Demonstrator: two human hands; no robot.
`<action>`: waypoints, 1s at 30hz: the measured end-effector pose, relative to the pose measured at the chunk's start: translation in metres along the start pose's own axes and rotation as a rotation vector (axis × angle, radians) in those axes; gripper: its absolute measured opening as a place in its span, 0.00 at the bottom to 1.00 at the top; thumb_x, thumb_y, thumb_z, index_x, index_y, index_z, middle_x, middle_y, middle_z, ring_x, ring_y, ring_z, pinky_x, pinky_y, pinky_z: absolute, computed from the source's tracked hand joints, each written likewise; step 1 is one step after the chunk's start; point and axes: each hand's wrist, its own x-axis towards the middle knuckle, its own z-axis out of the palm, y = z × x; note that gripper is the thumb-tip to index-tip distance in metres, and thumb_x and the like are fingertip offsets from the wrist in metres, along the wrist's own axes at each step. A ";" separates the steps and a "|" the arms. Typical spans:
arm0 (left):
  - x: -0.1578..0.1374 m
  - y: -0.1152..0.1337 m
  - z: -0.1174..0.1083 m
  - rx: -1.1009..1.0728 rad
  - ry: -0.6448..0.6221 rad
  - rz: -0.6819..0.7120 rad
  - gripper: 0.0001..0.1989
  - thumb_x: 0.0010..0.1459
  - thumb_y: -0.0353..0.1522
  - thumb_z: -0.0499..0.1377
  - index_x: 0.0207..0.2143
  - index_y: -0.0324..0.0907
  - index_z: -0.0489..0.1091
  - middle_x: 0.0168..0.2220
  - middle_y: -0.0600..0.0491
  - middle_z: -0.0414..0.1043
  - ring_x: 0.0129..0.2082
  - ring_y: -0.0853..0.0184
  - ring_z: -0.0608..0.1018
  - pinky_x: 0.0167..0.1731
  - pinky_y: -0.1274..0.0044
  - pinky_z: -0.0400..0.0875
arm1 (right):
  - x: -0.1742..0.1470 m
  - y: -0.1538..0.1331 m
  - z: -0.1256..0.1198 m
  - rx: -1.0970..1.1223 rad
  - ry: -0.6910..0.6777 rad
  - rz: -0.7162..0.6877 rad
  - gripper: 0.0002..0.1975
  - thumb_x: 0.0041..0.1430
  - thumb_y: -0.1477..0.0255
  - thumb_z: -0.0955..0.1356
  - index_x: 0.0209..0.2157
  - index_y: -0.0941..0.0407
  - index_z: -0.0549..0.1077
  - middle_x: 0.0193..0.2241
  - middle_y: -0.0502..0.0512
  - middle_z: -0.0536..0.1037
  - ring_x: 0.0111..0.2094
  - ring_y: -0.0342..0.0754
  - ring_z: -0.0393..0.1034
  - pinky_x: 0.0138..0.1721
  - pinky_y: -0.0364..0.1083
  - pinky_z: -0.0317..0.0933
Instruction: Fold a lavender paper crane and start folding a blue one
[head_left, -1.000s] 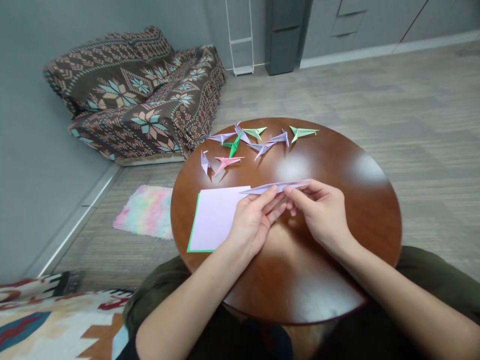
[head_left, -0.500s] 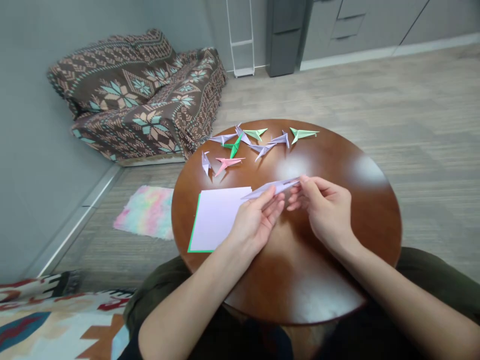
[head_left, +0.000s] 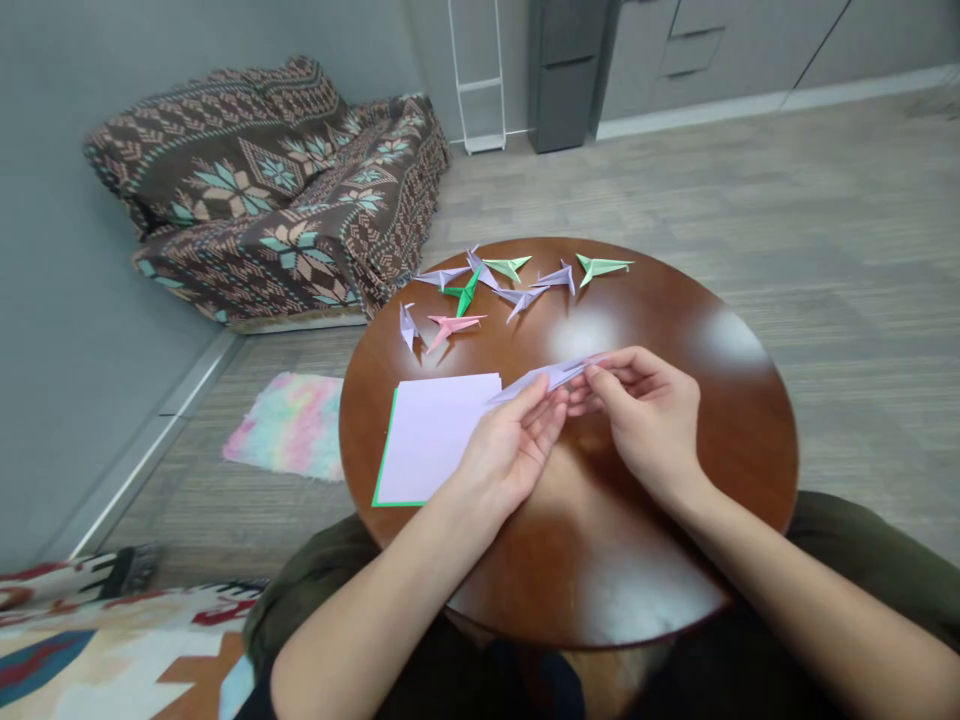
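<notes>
A folded lavender origami paper [head_left: 551, 376], long and pointed, is held above the table between both hands. My left hand [head_left: 514, 445] is closed on its left part, thumb on top and fingers underneath. At the right end, my right hand [head_left: 649, 410] pinches the paper between thumb and fingers, which hide its tip. Under and left of the paper lies a stack of square lavender sheets [head_left: 435, 435], with a green sheet showing along its left and lower edges.
Several folded paper cranes lie toward the table's far side, among them a pink crane [head_left: 454, 328], a dark green crane [head_left: 465, 294] and a light green crane [head_left: 600, 267]. The round brown table [head_left: 720, 430] stands over my knees. A patterned sofa [head_left: 300, 200] is beyond it.
My right hand's fingers have closed in on the paper's right end and sit nearer my left hand. The left hand keeps its hold. The view has shifted slightly.
</notes>
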 end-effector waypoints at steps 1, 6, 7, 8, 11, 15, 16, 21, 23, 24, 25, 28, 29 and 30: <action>-0.001 0.000 0.000 0.006 0.001 -0.003 0.09 0.65 0.20 0.62 0.31 0.32 0.78 0.29 0.47 0.83 0.27 0.73 0.84 0.32 0.86 0.81 | 0.001 0.001 -0.001 0.012 0.010 0.015 0.06 0.56 0.71 0.77 0.29 0.55 0.78 0.24 0.51 0.83 0.23 0.45 0.79 0.27 0.44 0.79; -0.002 -0.003 0.002 0.009 -0.021 0.043 0.10 0.64 0.20 0.63 0.29 0.33 0.80 0.29 0.49 0.83 0.28 0.73 0.85 0.33 0.86 0.81 | 0.002 0.006 -0.003 0.090 -0.011 0.056 0.06 0.62 0.69 0.74 0.31 0.55 0.79 0.25 0.51 0.82 0.24 0.45 0.79 0.26 0.44 0.78; -0.002 -0.004 0.002 0.009 -0.033 0.070 0.10 0.63 0.19 0.63 0.29 0.33 0.80 0.29 0.49 0.83 0.28 0.73 0.85 0.33 0.86 0.81 | 0.002 0.006 -0.003 0.102 -0.042 0.059 0.06 0.62 0.69 0.74 0.31 0.55 0.79 0.25 0.51 0.82 0.24 0.45 0.79 0.27 0.44 0.78; -0.002 -0.004 0.002 0.013 -0.046 0.098 0.09 0.63 0.19 0.64 0.29 0.33 0.80 0.29 0.49 0.83 0.28 0.73 0.85 0.34 0.86 0.81 | 0.001 0.005 -0.003 0.107 -0.076 0.061 0.06 0.62 0.68 0.75 0.31 0.54 0.79 0.26 0.51 0.82 0.25 0.45 0.79 0.28 0.44 0.78; -0.003 -0.005 0.000 0.059 -0.081 0.159 0.07 0.61 0.21 0.66 0.30 0.32 0.81 0.30 0.48 0.84 0.29 0.73 0.85 0.35 0.85 0.81 | -0.001 0.002 -0.001 0.069 -0.134 0.052 0.05 0.58 0.70 0.77 0.31 0.54 0.81 0.28 0.50 0.83 0.27 0.44 0.79 0.31 0.42 0.78; -0.007 -0.007 -0.001 0.115 -0.117 0.196 0.04 0.59 0.22 0.68 0.30 0.32 0.82 0.29 0.48 0.84 0.29 0.71 0.85 0.36 0.82 0.82 | -0.003 0.001 -0.001 0.040 -0.111 0.033 0.05 0.57 0.72 0.77 0.28 0.55 0.81 0.24 0.48 0.82 0.24 0.41 0.75 0.29 0.39 0.73; -0.007 -0.007 -0.001 0.122 -0.129 0.200 0.04 0.59 0.22 0.68 0.30 0.32 0.82 0.29 0.47 0.84 0.29 0.71 0.85 0.36 0.82 0.82 | -0.003 0.002 -0.001 0.051 -0.107 0.033 0.06 0.58 0.72 0.77 0.27 0.55 0.82 0.23 0.48 0.81 0.23 0.41 0.74 0.28 0.39 0.73; -0.008 -0.008 0.000 0.148 -0.169 0.223 0.02 0.57 0.23 0.69 0.30 0.32 0.83 0.31 0.46 0.85 0.31 0.70 0.85 0.40 0.80 0.82 | -0.001 0.009 -0.004 0.167 -0.089 0.084 0.09 0.59 0.72 0.76 0.25 0.55 0.81 0.22 0.49 0.79 0.22 0.41 0.72 0.28 0.41 0.71; -0.008 -0.008 0.000 0.141 -0.179 0.229 0.02 0.57 0.22 0.69 0.30 0.32 0.83 0.32 0.46 0.85 0.32 0.70 0.85 0.41 0.81 0.81 | 0.000 0.010 -0.004 0.189 -0.074 0.104 0.09 0.58 0.72 0.77 0.24 0.56 0.81 0.22 0.49 0.79 0.22 0.41 0.72 0.27 0.41 0.70; -0.008 -0.009 0.000 0.138 -0.187 0.229 0.03 0.57 0.22 0.69 0.30 0.32 0.83 0.32 0.46 0.85 0.32 0.70 0.85 0.41 0.82 0.81 | 0.000 0.010 -0.004 0.191 -0.070 0.109 0.09 0.58 0.72 0.77 0.24 0.56 0.81 0.22 0.49 0.79 0.22 0.41 0.72 0.27 0.41 0.70; -0.008 -0.009 0.001 0.136 -0.195 0.227 0.03 0.57 0.22 0.69 0.30 0.31 0.83 0.32 0.46 0.85 0.33 0.70 0.85 0.41 0.82 0.81 | -0.001 0.010 -0.003 0.192 -0.068 0.112 0.09 0.58 0.72 0.77 0.24 0.56 0.80 0.22 0.49 0.78 0.22 0.41 0.72 0.27 0.41 0.70; -0.007 -0.009 0.002 0.123 -0.186 0.223 0.03 0.57 0.22 0.69 0.30 0.32 0.83 0.32 0.47 0.85 0.32 0.71 0.85 0.40 0.82 0.81 | 0.001 0.006 -0.003 0.200 -0.030 0.111 0.11 0.58 0.70 0.77 0.23 0.57 0.80 0.21 0.49 0.77 0.21 0.40 0.70 0.24 0.41 0.70; -0.006 -0.009 0.002 0.116 -0.171 0.222 0.03 0.57 0.21 0.69 0.30 0.32 0.83 0.32 0.48 0.85 0.32 0.71 0.85 0.40 0.82 0.81 | 0.003 0.005 -0.004 0.206 0.000 0.104 0.11 0.57 0.70 0.77 0.23 0.57 0.79 0.21 0.49 0.76 0.20 0.40 0.69 0.23 0.40 0.69; -0.005 -0.008 0.001 0.107 -0.150 0.223 0.03 0.57 0.21 0.69 0.29 0.32 0.83 0.32 0.48 0.84 0.32 0.71 0.85 0.40 0.82 0.81 | 0.006 0.004 -0.004 0.213 0.040 0.093 0.12 0.57 0.69 0.77 0.22 0.57 0.78 0.21 0.48 0.75 0.20 0.39 0.68 0.22 0.40 0.68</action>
